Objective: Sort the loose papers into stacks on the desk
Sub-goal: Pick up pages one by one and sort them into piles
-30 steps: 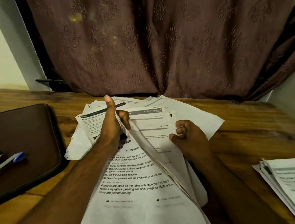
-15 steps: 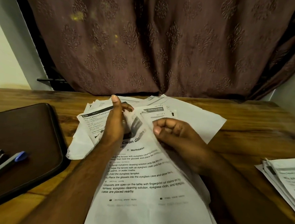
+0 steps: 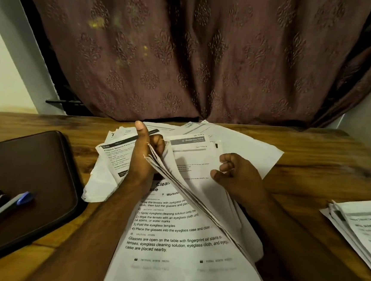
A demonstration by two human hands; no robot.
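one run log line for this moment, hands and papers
left hand: grips paper bundle | right hand: curled, on sheets | sorted stack: desk right

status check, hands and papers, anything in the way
Left hand grips the lifted sheaf. Right hand curled, on the loose papers. One sorted stack at right. Brown case at left, not blocking.

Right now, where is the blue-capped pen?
In the head view the blue-capped pen lies at the far left on the dark brown leather folder, left of the loose papers gripped by the left hand.
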